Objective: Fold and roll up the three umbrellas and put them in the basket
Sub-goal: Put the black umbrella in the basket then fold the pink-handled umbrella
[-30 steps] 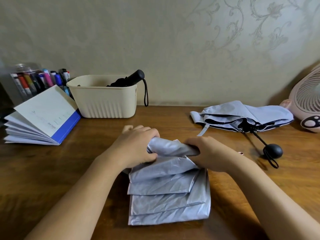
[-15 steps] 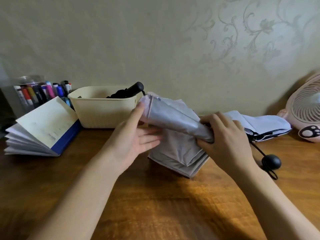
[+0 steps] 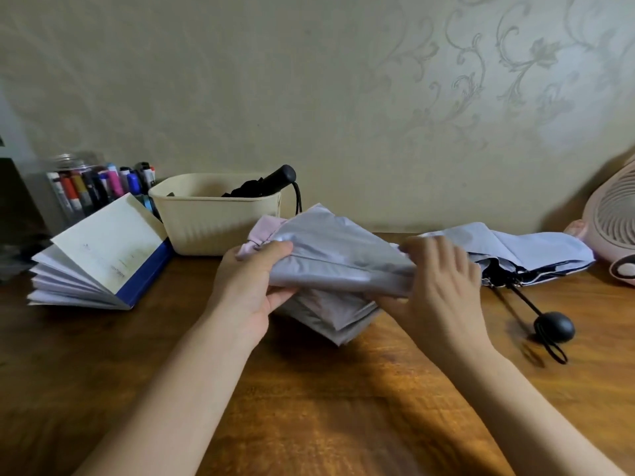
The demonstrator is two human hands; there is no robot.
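above the table edge [image 3: 309, 424], both hands [image 3: 254, 286] gripping silver umbrella [image 3: 340, 266]

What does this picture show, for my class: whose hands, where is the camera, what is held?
No machine: each grip is a person's bare hand. The camera sits on that person's head, looking down. The left hand and right hand hold a half-folded silver-grey fabric umbrella over the brown wooden table. A black folded umbrella sits in the cream plastic basket; a pale blue fabric umbrella lies loose at the right. An open white book, a clear jar of markers and a pink fan stand nearby.
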